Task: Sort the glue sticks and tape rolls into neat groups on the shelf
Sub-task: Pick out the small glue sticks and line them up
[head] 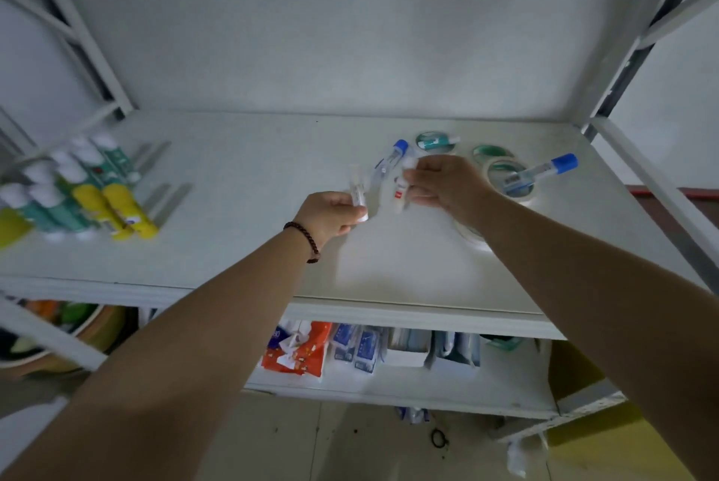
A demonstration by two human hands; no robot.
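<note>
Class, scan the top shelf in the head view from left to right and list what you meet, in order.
Group of glue sticks → left hand holding a white stick → right hand holding a white glue stick → blue-capped stick lying across a tape roll.

We see two bare forearms, with no sleeves showing anywhere along them. On the wrist of our left hand (330,214) sits a thin bracelet (303,239) of small dark reddish-brown beads, strung in a single strand that wraps closely around the wrist. Our right hand (443,184) wears nothing: its wrist is plain. Motion blur softens the fingers of both hands.
</note>
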